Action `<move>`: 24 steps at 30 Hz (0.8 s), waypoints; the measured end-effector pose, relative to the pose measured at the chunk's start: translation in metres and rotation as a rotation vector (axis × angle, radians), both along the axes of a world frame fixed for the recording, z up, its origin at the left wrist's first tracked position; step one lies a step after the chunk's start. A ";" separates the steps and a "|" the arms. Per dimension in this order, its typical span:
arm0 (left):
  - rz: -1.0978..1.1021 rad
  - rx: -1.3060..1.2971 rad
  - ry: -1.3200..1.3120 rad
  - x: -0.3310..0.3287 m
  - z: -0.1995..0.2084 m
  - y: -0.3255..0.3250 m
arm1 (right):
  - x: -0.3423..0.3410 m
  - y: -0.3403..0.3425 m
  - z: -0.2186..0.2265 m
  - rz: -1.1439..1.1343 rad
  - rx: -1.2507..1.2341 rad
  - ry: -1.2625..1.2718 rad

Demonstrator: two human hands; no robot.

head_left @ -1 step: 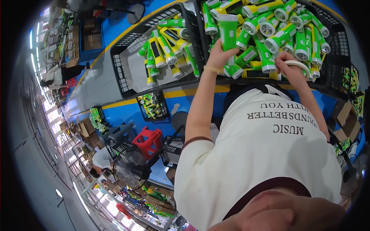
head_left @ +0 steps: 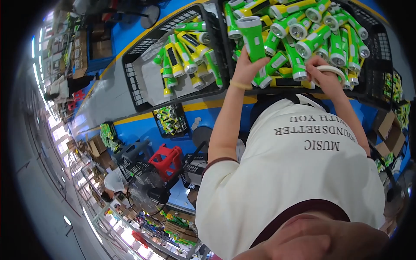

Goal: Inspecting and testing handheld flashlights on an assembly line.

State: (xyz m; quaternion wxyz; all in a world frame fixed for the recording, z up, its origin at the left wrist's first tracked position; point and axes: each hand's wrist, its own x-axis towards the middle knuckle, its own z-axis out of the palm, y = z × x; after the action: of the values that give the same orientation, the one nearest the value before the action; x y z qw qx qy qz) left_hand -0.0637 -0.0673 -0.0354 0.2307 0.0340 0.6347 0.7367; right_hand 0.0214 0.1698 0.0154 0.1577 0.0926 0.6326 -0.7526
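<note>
My left hand (head_left: pixel 248 71) is wrapped round the barrel of a green flashlight (head_left: pixel 252 41) with a white head. It is held nearly upright, head up and leaning slightly left, over the heaped black crate. My right hand (head_left: pixel 326 79) is at the near side of that crate, fingers curled together. A white ring (head_left: pixel 336 69), resembling a roll of tape, loops round this hand. Whatever its fingertips pinch, if anything, is hidden. Under and beyond both hands, green and yellow flashlights (head_left: pixel 313 41) lie piled in the right crate (head_left: pixel 377 65).
Left of the pile, a second black crate (head_left: pixel 138 86) holds flashlights on a pale liner. Behind me are a small crate of parts (head_left: pixel 170 120), a red stool (head_left: pixel 167 161) and a standing fan (head_left: pixel 149 193). Another person (head_left: pixel 115 180) is farther off. Cardboard boxes (head_left: pixel 390 134) stand at right.
The flashlight in my left hand has tilted slightly to the left and shows more of its front face. My right hand has shifted very little.
</note>
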 end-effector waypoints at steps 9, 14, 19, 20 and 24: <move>-0.116 -0.075 0.221 0.048 0.073 0.010 | -0.031 -0.055 0.043 0.151 -0.171 0.162; 0.044 0.215 0.118 0.057 0.067 0.010 | -0.028 -0.065 0.044 0.088 -0.160 0.196; 0.180 0.064 0.251 0.054 0.063 0.016 | -0.022 -0.071 0.042 0.030 -0.111 0.188; 0.192 0.052 0.255 0.055 0.062 0.014 | -0.024 -0.072 0.039 0.043 -0.123 0.190; 0.216 -0.098 0.420 0.059 0.059 0.012 | -0.028 -0.069 0.039 0.013 0.378 0.458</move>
State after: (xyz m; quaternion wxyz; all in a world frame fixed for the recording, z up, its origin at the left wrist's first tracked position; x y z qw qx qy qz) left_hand -0.0047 -0.0551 0.0241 0.0148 0.1073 0.7037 0.7022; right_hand -0.0065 0.1004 0.0544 -0.0047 -0.0559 0.7813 -0.6217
